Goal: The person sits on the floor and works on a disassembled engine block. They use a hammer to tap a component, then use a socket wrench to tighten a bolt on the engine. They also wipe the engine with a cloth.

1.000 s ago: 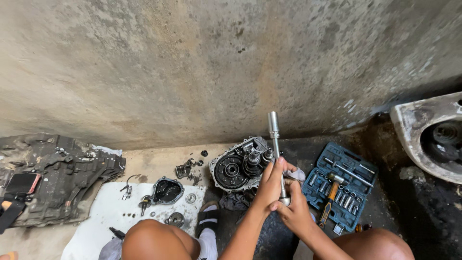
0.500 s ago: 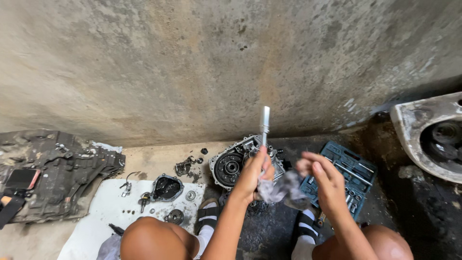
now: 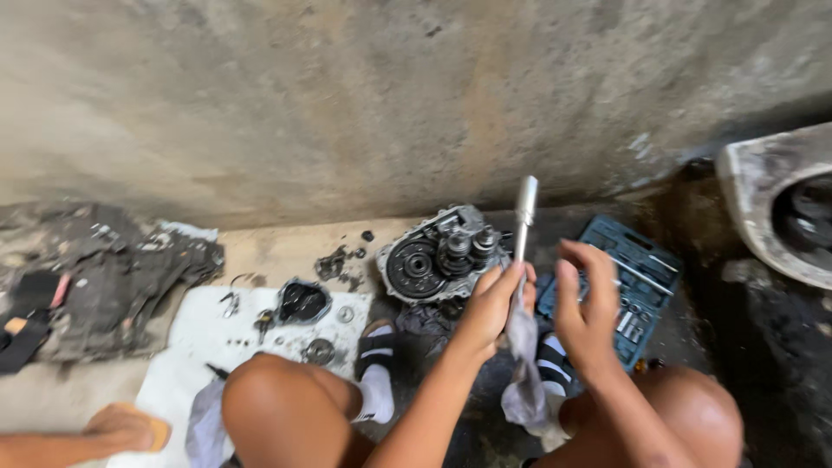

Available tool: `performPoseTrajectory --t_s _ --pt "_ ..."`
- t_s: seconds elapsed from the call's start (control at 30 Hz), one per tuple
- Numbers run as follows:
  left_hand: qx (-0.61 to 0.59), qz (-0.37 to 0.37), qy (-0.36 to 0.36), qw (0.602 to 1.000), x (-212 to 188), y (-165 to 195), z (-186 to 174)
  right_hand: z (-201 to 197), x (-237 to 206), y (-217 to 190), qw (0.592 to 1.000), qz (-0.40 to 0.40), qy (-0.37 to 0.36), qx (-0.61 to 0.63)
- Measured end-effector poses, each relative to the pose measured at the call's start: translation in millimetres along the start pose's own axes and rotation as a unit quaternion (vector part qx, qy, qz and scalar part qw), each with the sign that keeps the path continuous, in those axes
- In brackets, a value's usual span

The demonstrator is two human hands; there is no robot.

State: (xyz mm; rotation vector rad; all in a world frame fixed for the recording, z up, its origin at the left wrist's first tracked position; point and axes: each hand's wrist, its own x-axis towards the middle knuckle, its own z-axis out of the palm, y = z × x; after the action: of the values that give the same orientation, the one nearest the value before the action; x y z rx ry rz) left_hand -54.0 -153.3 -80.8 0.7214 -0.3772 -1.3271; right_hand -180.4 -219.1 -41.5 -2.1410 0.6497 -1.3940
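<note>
Where the concrete wall meets the floor, the largest item is a heap of dark, dirty covers and parts at the far left. A pale, rounded housing sits at the right edge, partly out of view. A white sheet lies on the floor in front of the person's left knee and carries a dark round cover and several small loose parts. An open gear case stands near the wall, straight ahead of the hands, with its round gears exposed. A blue socket set tray lies open just to the right of the gear case, partly hidden by the right hand.

The left hand is closed around the lower part of a metal ratchet handle, which it holds nearly upright in the air, above and in front of the gear case and clear of it. A grey rag hangs down from the same grip, between the two forearms. The right hand is open, fingers spread and slightly curled, just beside the handle and rag; it holds nothing. Another person's foot shows at the lower left corner.
</note>
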Motion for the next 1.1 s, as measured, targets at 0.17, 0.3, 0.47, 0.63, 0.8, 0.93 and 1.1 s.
performPoseTrajectory --t_s 0.17,0.3,0.47,0.63,0.8,0.93,1.1 --pt "-0.104 0.116 0.176 0.972 41.1 15.3 -12.8 1.6 -28.5 -28.1 0.978 0.040 -0.183 0.087" --pt "-0.089 0.176 0.255 0.947 53.0 10.9 -20.1 18.7 -47.7 -22.1 0.971 0.059 -0.232 -0.017" --pt "-0.014 0.250 0.282 0.926 45.9 -1.4 -16.4 38.9 -60.9 29.7 0.966 0.056 -0.252 0.037" --pt "-0.034 0.246 0.201 0.947 31.6 -7.1 -8.5 47.8 -89.3 85.1 0.915 0.306 -0.227 0.135" --pt "-0.054 0.148 0.051 0.986 13.0 11.5 -23.3 33.7 -86.5 87.1 0.926 0.234 -0.144 0.257" --pt "0.128 0.200 0.080 0.968 4.4 22.3 -18.1 16.5 -55.7 68.4 0.914 0.239 -0.169 0.282" --pt "0.142 0.160 0.046 0.976 -0.1 23.7 0.3 18.2 -40.1 36.5 0.811 0.401 -0.276 0.326"
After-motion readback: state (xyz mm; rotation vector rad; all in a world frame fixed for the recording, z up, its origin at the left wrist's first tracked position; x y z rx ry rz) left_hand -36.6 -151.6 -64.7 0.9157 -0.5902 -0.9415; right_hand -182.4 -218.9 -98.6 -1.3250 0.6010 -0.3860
